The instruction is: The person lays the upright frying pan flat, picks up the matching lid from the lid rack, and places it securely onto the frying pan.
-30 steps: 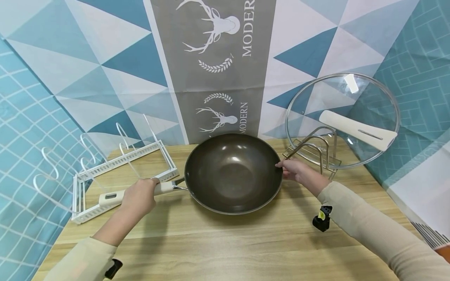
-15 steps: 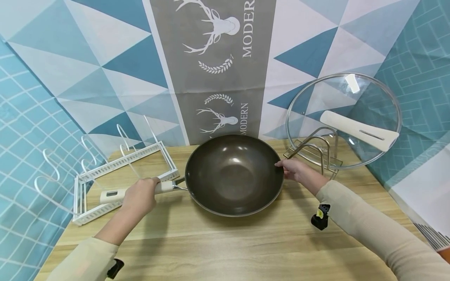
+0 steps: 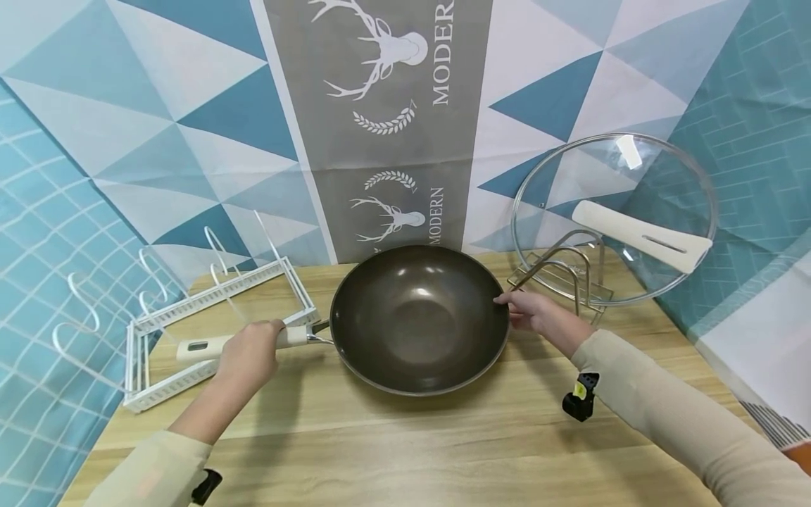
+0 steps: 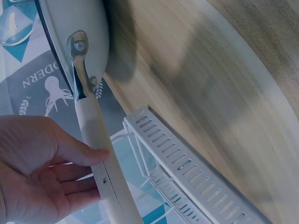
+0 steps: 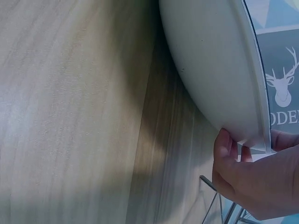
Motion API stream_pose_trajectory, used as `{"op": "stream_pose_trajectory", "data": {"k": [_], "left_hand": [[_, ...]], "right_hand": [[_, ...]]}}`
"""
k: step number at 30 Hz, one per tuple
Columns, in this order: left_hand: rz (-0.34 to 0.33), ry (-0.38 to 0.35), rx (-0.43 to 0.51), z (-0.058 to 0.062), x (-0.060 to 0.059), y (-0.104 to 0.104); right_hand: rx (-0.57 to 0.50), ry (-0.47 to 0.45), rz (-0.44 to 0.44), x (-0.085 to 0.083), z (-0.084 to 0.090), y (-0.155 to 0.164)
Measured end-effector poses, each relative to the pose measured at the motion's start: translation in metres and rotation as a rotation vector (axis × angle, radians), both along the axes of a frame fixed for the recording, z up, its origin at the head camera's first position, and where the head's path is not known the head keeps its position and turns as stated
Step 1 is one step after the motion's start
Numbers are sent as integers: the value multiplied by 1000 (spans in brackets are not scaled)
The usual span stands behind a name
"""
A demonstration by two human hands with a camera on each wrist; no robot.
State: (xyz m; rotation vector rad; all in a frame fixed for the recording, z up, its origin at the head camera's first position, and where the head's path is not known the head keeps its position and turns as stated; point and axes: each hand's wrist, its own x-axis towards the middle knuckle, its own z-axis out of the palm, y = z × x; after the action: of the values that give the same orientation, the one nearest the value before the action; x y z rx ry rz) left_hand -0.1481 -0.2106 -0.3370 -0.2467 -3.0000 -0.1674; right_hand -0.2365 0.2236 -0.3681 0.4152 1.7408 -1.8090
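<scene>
**Both hands on the wok at the middle of the desk**

The left hand [image 3: 249,350] has its grip curled round the wok's cream handle [image 3: 209,345]; in the left wrist view the thumb lies over the top of the handle [image 4: 100,154] and the fingers [image 4: 70,184] wrap beneath it. The right hand [image 3: 538,313] pinches the opposite rim of the wok [image 3: 418,317], thumb on the inner edge; in the right wrist view its fingers [image 5: 224,149] press under the pale outer wall of the wok [image 5: 210,70], just below the rim. So both grips are closed on the wok, one at each side.

The wok sits in the centre of the head view, dark inside, low over the wooden desk [image 3: 405,443]; whether its base touches the wood cannot be told.

Left of the handle, at the middle left of the frame, stands a white slotted rack [image 3: 209,310] with wire loops, its near rail just beside the left hand. At the upper right a glass lid [image 3: 608,176] with a white handle [image 3: 640,236] leans upright in a metal wire stand [image 3: 564,274], close behind the right hand. A patterned backdrop [image 3: 380,105] with a deer print hangs behind the desk.
</scene>
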Motion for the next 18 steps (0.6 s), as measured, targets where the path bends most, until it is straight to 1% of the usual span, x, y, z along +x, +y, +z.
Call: {"op": "stream_pose_trajectory", "data": {"k": [1,6,9,11,13,18], "left_hand": [[0,3,-4,0,0,0],[-1,10,-8,-1,1,-1],[-1,11,-1,-1,1,-1],[-2,12,4,-1,2,-2],[-1,14,7,-2,2,-2],[-2,25,16,-3,3,-3]], "right_hand": [[-16,-2,6,-1,-2,2],[4,5,0,1,-5,2],[32,-3,-22,-2,-9,2],[33,-7,-28,-4,-12,3],[29,-21,-51,-5,-14,3],[49,-8,-39,3,-7,1]]}}
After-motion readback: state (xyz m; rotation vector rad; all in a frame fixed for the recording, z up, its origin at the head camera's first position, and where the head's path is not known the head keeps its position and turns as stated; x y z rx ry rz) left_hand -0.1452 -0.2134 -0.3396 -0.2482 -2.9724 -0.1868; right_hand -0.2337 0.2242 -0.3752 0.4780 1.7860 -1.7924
